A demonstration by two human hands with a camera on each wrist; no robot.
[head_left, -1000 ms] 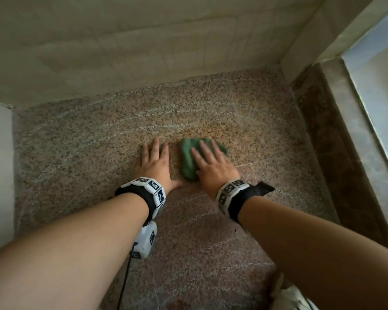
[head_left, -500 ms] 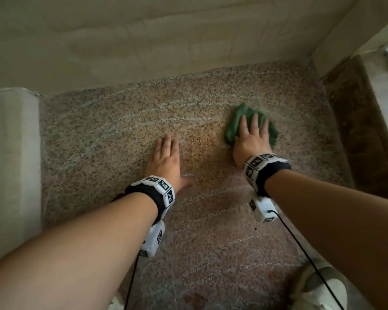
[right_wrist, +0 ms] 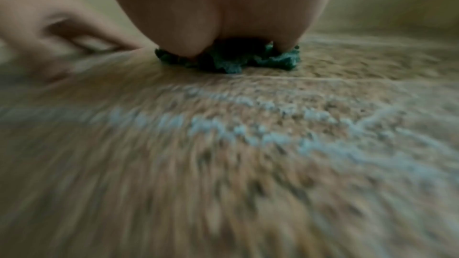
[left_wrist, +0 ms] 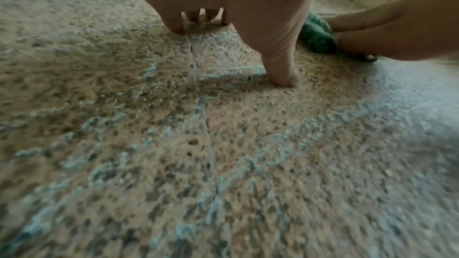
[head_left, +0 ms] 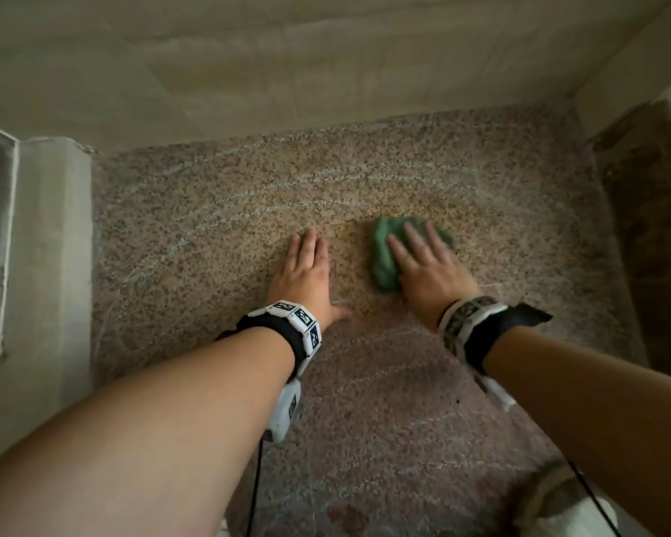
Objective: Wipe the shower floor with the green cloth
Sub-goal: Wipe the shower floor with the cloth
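Note:
The green cloth (head_left: pixel 384 257) lies bunched on the speckled shower floor (head_left: pixel 210 234), right of the middle. My right hand (head_left: pixel 423 261) presses flat on the cloth with straight fingers, covering most of it. In the right wrist view the cloth (right_wrist: pixel 233 62) bulges out from under the palm. My left hand (head_left: pixel 307 273) rests flat on the bare floor just left of the cloth, fingers together, thumb out to the side. In the left wrist view the thumb (left_wrist: pixel 280 66) touches the floor and the cloth (left_wrist: pixel 318 36) shows beyond it. Pale curved wipe streaks mark the floor.
A beige tiled wall (head_left: pixel 287 63) closes the far side. A low pale ledge (head_left: pixel 51 246) borders the floor on the left, a dark stone kerb (head_left: pixel 643 226) on the right. A white shoe (head_left: pixel 570 509) is at the bottom right. Cables hang from both wrists.
My right hand swept the cloth from beside the left hand out to the far right, then back leftward and nearer. The left hand stayed planted on the floor.

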